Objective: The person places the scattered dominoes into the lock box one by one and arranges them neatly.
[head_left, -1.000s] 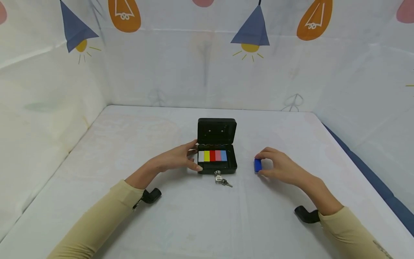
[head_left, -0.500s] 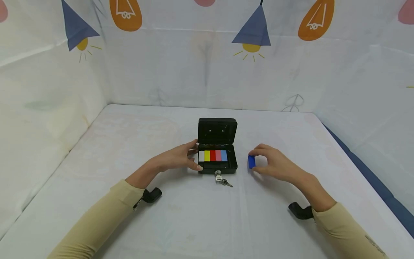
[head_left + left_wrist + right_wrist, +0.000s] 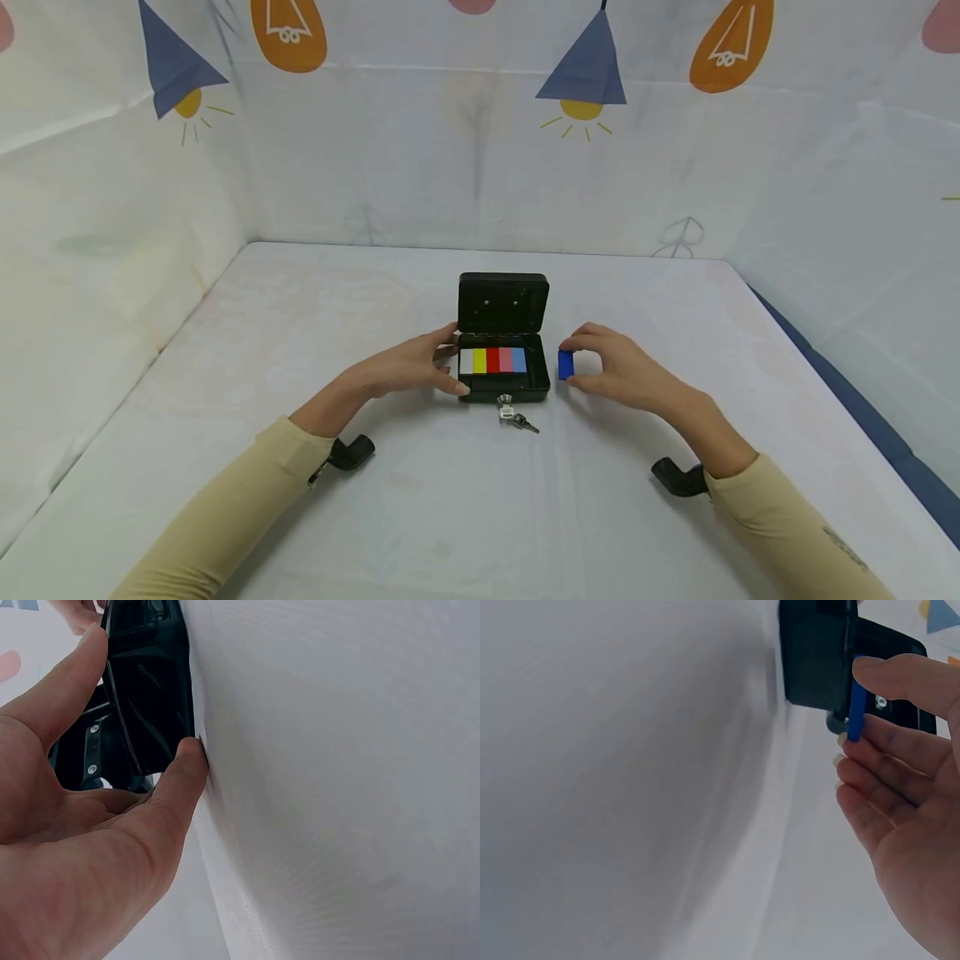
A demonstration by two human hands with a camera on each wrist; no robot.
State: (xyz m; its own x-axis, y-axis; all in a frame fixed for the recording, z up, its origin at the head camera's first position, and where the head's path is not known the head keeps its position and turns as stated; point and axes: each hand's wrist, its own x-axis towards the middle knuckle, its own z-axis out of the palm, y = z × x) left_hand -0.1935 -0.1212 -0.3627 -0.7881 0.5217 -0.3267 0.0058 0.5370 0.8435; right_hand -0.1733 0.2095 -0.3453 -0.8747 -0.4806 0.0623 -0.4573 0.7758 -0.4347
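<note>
A black cash box (image 3: 542, 367) stands on the table with its lid (image 3: 502, 302) raised. Inside it lies a row of white, yellow, red, pink and light blue blocks (image 3: 492, 361). My left hand (image 3: 408, 364) holds the box by its left side, thumb at the front corner and fingers toward the back. In the left wrist view, the thumb and a finger span the black side wall (image 3: 150, 697). Just right of the box, my right hand (image 3: 626, 367) pinches a dark blue block (image 3: 566, 365) between thumb and fingertips. The block's edge shows in the right wrist view (image 3: 857, 705).
A lock with small keys (image 3: 517, 417) hangs at the front of the box and reaches the white table (image 3: 450, 508). White fabric walls with printed lamps (image 3: 581, 62) enclose the table at the back and sides.
My right hand has carried the dark blue block left and slightly away from me, close to the box's right side. The left hand and the box have stayed put.
</note>
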